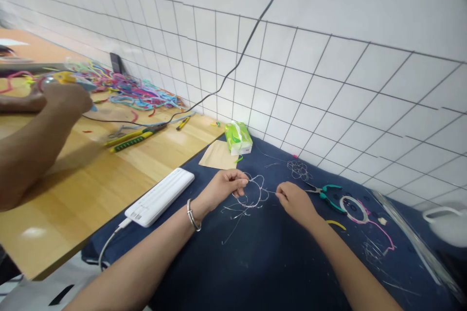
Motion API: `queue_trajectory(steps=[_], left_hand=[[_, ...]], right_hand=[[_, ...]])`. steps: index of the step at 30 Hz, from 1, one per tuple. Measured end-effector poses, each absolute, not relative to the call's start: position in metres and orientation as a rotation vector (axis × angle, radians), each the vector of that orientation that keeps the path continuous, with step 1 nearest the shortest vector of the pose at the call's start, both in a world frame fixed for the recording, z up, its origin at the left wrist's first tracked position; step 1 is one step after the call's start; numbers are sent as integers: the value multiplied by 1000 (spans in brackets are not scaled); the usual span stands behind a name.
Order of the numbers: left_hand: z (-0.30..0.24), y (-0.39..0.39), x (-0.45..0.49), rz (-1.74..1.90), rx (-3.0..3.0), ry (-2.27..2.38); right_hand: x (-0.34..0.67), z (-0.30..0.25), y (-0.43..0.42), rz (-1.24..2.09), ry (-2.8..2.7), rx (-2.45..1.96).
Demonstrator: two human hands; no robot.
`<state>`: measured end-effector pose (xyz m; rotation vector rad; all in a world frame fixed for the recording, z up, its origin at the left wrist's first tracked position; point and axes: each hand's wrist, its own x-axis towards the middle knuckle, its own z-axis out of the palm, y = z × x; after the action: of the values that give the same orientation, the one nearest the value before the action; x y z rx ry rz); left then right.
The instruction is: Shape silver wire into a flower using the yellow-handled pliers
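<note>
My left hand [223, 187] pinches a thin silver wire shape [252, 193] with looped petals, held just above the dark blue cloth [255, 262]. A metal bangle sits on that wrist. My right hand [295, 201] pinches the free end of the same wire a little to the right. Both hands are closed on the wire. Loose wire offcuts lie under and below the shape. A second small wire flower [299, 170] lies on the cloth behind my right hand.
Teal-handled pliers [326, 193] and a tape ring [353, 208] lie right of my hands. A white power bank [159, 196] and a green tissue pack [238, 138] lie to the left and behind. Another person's arm [32, 141] works over the wooden table [91, 180] beside coloured cords [138, 91].
</note>
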<state>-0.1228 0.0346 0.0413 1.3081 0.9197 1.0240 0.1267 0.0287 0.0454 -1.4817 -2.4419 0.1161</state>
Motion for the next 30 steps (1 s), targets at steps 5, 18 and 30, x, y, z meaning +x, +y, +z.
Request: queue_trajectory(steps=[5,18,30], left_hand=[[35,23,-93,823,1303,862],[34,16,-5,774,1323,893],[17,15,-18,772,1275,919]], right_hand=[[164,64,-10,67,-2284,-1515],[183,60,-48,-56,-2236,-1445],[176,35,-42,8,-2250,-1413]])
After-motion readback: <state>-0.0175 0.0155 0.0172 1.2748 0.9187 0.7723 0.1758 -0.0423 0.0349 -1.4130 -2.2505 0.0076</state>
